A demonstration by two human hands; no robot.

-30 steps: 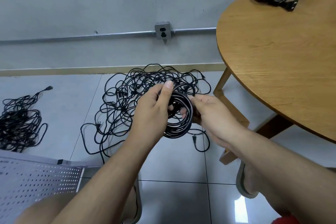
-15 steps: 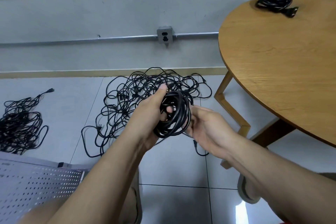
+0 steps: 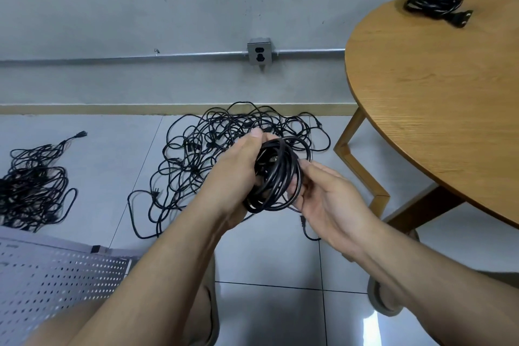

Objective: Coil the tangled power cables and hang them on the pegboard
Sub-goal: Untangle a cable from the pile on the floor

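A black coiled cable (image 3: 276,177) hangs in front of me above the tiled floor. My left hand (image 3: 238,174) grips the coil's left side, thumb over the top. To the coil's right is my right hand (image 3: 325,199), palm up, its relaxed fingers touching the loops from behind and below. Behind the hands lies a large tangle of black cables (image 3: 224,146) on the floor by the wall. A second tangle (image 3: 33,185) lies at the far left. The white pegboard (image 3: 56,281) lies flat at the lower left.
A round wooden table (image 3: 438,93) fills the right side, with a bound black cable coil (image 3: 435,3) at its far edge. Its wooden legs (image 3: 362,166) stand just right of my hands. A wall socket (image 3: 259,52) on a metal conduit sits above the tangle.
My right hand let go of the coil's right side and opened, palm up. The left hand turned the coil more edge-on. The view tilted slightly downward.
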